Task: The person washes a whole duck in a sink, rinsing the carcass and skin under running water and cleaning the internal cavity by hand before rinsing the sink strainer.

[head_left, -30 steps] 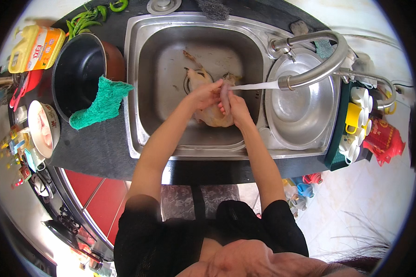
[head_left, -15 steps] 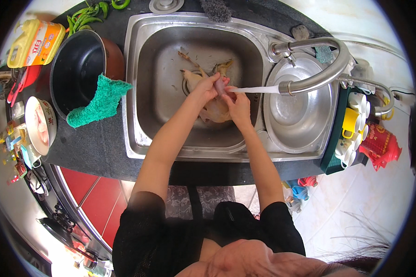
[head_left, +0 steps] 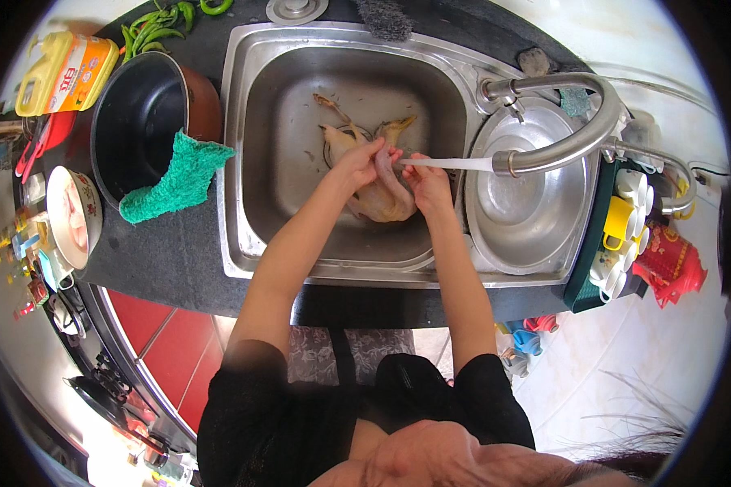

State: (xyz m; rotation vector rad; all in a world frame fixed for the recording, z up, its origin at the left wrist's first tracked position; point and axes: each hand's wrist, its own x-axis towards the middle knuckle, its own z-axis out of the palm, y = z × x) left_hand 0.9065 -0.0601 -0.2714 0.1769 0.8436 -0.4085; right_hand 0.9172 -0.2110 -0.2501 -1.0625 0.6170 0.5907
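Observation:
A plucked whole chicken (head_left: 382, 204) with pale skin lies in the left basin of the steel sink (head_left: 272, 162). Its yellowish feet stretch toward the far side. My left hand (head_left: 359, 166) is closed round the bird's greyish-pink neck (head_left: 391, 180), lifting it from the body. Beside the neck, my right hand (head_left: 429, 185) has its fingertips pinched together where the running water (head_left: 459, 164) falls; what they hold, if anything, is hidden. That water pours from the curved faucet (head_left: 577, 158) on the right.
A steel bowl (head_left: 536, 235) fills the right basin. Left of the sink stand a dark pot (head_left: 142, 114) with a green cloth (head_left: 175, 183) over its rim, a bowl of pale meat (head_left: 73, 215) and a yellow jug (head_left: 65, 73). Cups (head_left: 621, 223) stand in a rack at right.
My right hand has drawn slightly away from my left, so more of the neck shows, curving down to the body. My left hand keeps its hold on the neck.

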